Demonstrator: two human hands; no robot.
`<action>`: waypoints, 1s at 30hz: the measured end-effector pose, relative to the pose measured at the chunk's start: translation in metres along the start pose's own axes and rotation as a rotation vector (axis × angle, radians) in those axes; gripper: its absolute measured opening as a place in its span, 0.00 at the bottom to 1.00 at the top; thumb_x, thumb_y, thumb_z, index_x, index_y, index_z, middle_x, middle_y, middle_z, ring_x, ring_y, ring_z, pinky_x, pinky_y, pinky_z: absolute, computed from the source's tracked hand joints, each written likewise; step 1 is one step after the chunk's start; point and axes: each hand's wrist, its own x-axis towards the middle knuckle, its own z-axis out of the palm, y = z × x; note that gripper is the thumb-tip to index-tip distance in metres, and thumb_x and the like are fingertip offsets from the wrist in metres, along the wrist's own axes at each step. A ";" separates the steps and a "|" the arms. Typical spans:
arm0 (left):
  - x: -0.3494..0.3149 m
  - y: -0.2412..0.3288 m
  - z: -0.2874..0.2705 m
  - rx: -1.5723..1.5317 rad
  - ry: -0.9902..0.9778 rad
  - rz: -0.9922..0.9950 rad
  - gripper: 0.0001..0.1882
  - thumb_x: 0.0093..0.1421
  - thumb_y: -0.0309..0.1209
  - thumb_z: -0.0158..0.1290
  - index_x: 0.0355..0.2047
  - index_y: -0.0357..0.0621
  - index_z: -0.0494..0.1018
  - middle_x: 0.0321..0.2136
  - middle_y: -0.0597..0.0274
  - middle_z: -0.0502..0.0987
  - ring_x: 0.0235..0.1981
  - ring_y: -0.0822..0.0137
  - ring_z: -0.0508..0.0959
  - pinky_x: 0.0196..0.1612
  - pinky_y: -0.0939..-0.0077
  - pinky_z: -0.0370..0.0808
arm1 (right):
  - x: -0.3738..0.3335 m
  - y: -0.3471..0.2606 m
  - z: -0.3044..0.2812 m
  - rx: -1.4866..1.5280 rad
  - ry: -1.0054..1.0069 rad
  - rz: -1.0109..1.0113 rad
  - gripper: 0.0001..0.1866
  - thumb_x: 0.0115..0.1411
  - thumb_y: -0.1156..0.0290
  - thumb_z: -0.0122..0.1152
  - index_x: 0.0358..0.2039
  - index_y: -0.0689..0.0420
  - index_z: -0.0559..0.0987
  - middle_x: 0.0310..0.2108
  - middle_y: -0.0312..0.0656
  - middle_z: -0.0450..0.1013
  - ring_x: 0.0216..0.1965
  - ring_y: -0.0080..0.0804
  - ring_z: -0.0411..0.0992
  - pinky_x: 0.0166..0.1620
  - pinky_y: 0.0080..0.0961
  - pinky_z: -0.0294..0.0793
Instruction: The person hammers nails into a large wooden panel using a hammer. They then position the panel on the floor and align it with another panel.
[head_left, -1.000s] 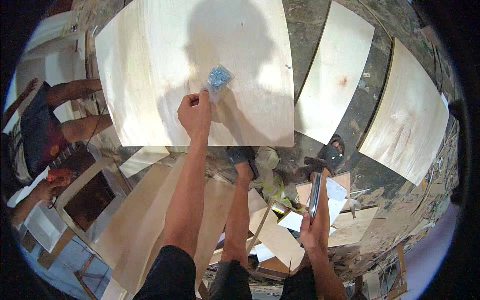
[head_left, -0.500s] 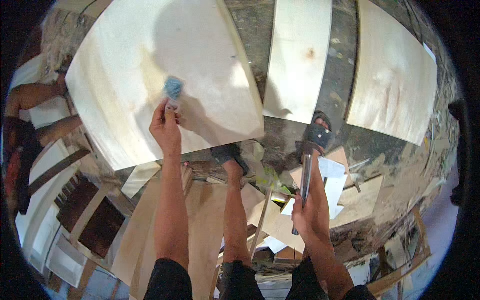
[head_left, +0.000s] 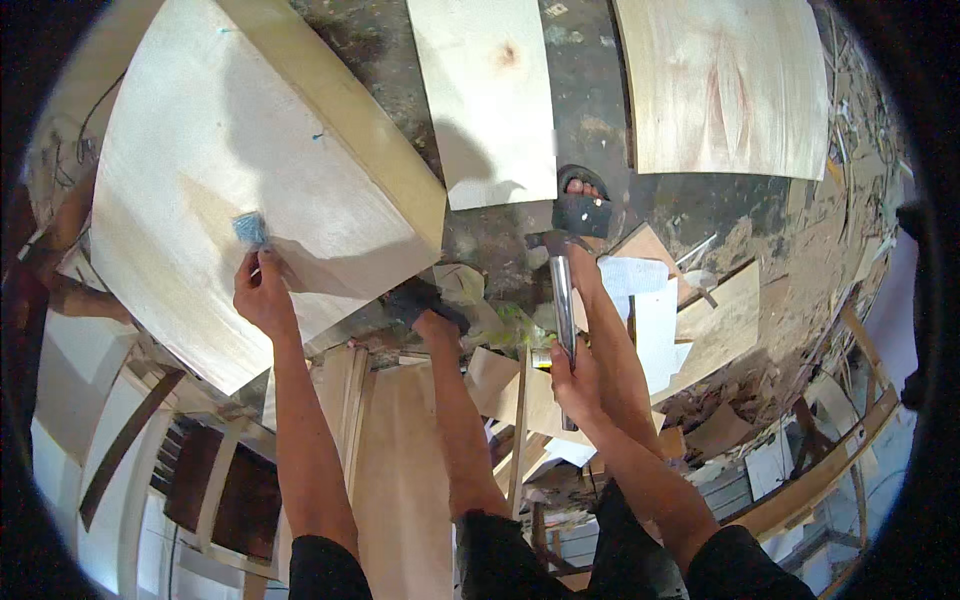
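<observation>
Shifted leftward in view since the earlier frame are the pale box-like wooden piece, its long side now showing, and the left hand with the clear packet of bluish bits. Thumb and fingers pinch the packet's near end over the wooden top; whether it touches cannot be told. Fingers of the right hand wrap the hammer, its head now plain, so packet and tool remain well apart, neither released.
</observation>
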 end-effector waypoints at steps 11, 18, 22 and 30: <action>0.000 -0.001 -0.010 0.505 -0.025 0.153 0.19 0.64 0.41 0.58 0.42 0.34 0.82 0.37 0.50 0.82 0.33 0.58 0.82 0.35 0.68 0.80 | 0.002 -0.003 0.007 0.048 -0.006 -0.040 0.14 0.70 0.59 0.54 0.38 0.57 0.72 0.20 0.35 0.66 0.19 0.22 0.63 0.23 0.26 0.63; 0.010 -0.014 -0.016 0.599 -0.036 0.272 0.20 0.64 0.41 0.57 0.44 0.34 0.81 0.39 0.46 0.80 0.33 0.55 0.81 0.35 0.62 0.78 | 0.028 -0.074 0.052 0.871 -0.188 0.213 0.13 0.64 0.69 0.63 0.46 0.58 0.72 0.32 0.38 0.73 0.26 0.21 0.69 0.29 0.23 0.71; 0.005 -0.029 -0.017 0.582 -0.030 0.281 0.21 0.64 0.41 0.57 0.47 0.33 0.79 0.39 0.46 0.79 0.33 0.54 0.80 0.36 0.60 0.78 | 0.065 -0.130 0.125 0.930 -0.076 0.104 0.17 0.63 0.69 0.65 0.48 0.60 0.72 0.46 0.43 0.75 0.39 0.25 0.75 0.43 0.26 0.79; 0.002 -0.023 -0.030 0.594 -0.093 0.220 0.11 0.62 0.31 0.58 0.37 0.33 0.77 0.33 0.47 0.80 0.33 0.52 0.82 0.37 0.60 0.79 | 0.063 -0.149 0.148 1.002 0.031 0.330 0.16 0.62 0.63 0.67 0.45 0.52 0.71 0.41 0.36 0.74 0.47 0.26 0.73 0.54 0.32 0.70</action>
